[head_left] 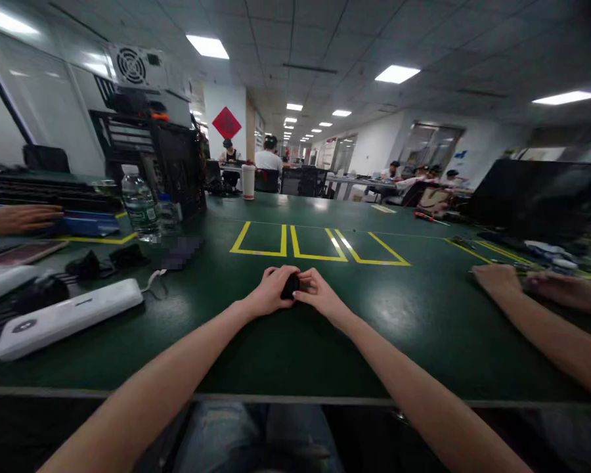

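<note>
Two hands meet over the bench (pixel 398 358), both grasping one small black piece (pixel 290 287). The left hand (pixel 274 289) curls around its left side, while the right hand (pixel 317 292) pinches it from the right, thumb low and fingers higher up. The piece is mostly covered, so its full shape cannot be told, nor whether it touches the green surface. It sits in front of the person, just on the near side of three yellow outlines (pixel 259 253) taped in a row.

To the left lie a white strip (pixel 71 318) with a cable at its far end and, beyond it, some dark items too blurred to name. Farther back a large bottle (pixel 140 209) stands upright beside a smaller bottle (pixel 166 213) with a blue cap, near a black case (pixel 177 157). A white cup (pixel 248 182) stands near the far edge.

At the right, a co-worker's two forearms rest over the bench, one hand (pixel 497 279) bent down at the wrist; what it holds cannot be told. A dark screen (pixel 526 203) stands beyond. At the far left, another person's hand (pixel 24 218) reaches over a blue object (pixel 88 223).
</note>
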Demonstrator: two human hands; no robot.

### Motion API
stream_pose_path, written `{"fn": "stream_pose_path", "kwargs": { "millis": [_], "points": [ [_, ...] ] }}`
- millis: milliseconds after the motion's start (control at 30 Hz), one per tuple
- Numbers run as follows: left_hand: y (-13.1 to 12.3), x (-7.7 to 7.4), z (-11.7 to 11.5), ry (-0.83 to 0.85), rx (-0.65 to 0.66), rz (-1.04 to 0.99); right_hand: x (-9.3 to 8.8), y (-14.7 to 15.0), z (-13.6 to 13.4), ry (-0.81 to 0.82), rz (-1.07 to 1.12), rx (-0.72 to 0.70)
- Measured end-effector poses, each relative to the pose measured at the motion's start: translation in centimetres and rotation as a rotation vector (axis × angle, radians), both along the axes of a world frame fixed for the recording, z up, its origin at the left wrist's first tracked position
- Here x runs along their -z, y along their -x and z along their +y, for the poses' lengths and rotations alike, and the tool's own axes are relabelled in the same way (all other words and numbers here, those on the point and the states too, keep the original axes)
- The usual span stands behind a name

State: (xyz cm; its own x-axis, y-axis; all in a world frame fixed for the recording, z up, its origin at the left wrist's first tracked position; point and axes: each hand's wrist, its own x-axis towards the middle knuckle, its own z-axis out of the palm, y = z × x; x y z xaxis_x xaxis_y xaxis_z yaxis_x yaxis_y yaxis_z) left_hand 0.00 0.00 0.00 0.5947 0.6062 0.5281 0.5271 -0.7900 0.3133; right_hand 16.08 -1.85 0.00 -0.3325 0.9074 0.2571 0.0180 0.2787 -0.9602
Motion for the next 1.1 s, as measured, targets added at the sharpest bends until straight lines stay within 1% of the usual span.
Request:
{"fn": "stream_pose_path", "kwargs": {
  "millis": [167, 333, 467, 633, 767, 900, 1100],
  "points": [
    [0.22, -0.06, -0.21, -0.005, -0.005, -0.004, -0.7, 0.32, -0.46, 0.018, -0.026, 0.058],
    [0.24, -0.06, -0.13, 0.014, -0.003, -0.004, -0.5, 0.23, -0.35, 0.069, -0.065, 0.083],
    [0.27, -0.09, -0.14, 0.019, -0.003, -0.003, -0.48, 0.12, -0.31, 0.113, -0.091, 0.066],
    [0.36, -0.13, -0.2, 0.019, 0.007, -0.002, -0.94, 0.08, -0.76, 0.055, -0.056, 0.002],
    [0.35, -0.16, -0.25, 0.012, 0.008, -0.01, -1.02, 0.23, -0.85, 0.032, -0.055, 0.023],
    [0.26, -0.19, -0.26, 0.012, 0.006, -0.015, -0.7, 0.37, -0.51, 0.031, -0.046, 0.05],
    [0.2, -0.03, -0.08, 0.026, -0.022, -0.007, -0.48, 0.28, -0.28, 0.109, -0.067, 0.076]
  ]
}}
